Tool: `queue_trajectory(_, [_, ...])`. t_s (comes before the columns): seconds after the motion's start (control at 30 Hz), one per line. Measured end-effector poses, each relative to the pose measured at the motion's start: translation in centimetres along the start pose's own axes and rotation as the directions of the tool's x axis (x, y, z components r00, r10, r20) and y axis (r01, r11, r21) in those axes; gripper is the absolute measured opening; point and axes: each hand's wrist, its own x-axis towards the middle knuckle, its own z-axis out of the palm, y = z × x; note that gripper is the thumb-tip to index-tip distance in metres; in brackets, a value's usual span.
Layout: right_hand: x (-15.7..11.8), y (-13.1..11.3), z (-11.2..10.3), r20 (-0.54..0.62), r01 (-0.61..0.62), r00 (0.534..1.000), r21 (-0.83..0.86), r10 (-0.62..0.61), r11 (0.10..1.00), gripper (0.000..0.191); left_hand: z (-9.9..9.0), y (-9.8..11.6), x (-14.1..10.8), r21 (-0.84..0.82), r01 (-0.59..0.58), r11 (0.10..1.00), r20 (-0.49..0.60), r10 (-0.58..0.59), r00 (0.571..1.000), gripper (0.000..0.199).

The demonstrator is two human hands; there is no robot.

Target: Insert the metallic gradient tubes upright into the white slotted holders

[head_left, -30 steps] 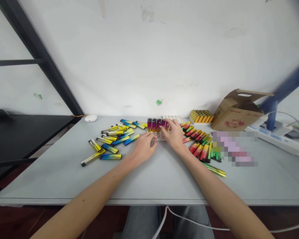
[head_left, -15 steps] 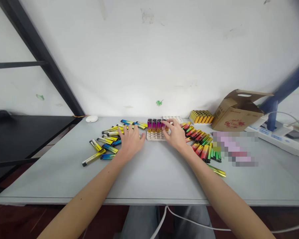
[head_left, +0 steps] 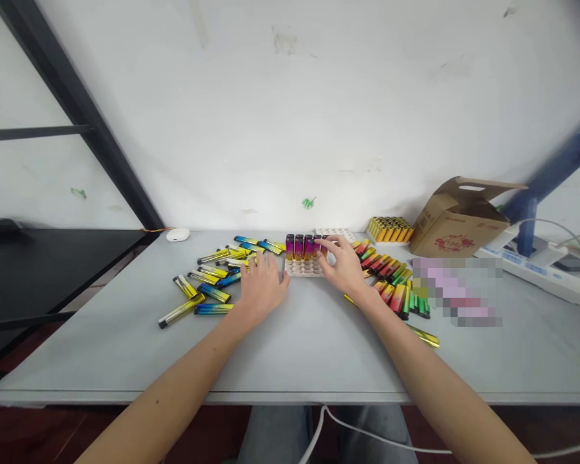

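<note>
A white tray with rows of holes stands mid-table, its back row filled with upright purple-and-yellow tubes with black tops. My right hand is at the right end of that row, thumb and fingers closed about one tube, which they partly hide. To the left of the tray, my left hand hovers low or rests with its fingers apart and its thumb towards the tray edge; I see nothing in it. Loose blue-and-yellow tubes lie beside this hand.
Red, yellow and green tubes lie right of my right hand. At the back are another white holed tray, a tray of upright yellow tubes and an opened cardboard box. A white power strip lies far right, a white case far left.
My left hand has shifted slightly right and towards me, closer to the tray. My right hand stays at the right end of the tube row. The view has tilted a little.
</note>
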Motion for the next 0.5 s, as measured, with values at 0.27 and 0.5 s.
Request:
queue_trajectory(0.27, [0.0,0.1,-0.2,0.046,-0.018,0.999,0.018,0.017,1.0,0.037,1.1,-0.8,0.7,-0.08,-0.05,0.996,-0.069,0.045,0.997,0.042])
queue_trajectory(0.5, [0.0,0.1,-0.5,0.083,-0.034,0.996,0.041,0.031,0.999,0.033,1.6,-2.4,1.8,0.04,0.118,0.992,0.029,-0.119,0.993,0.059])
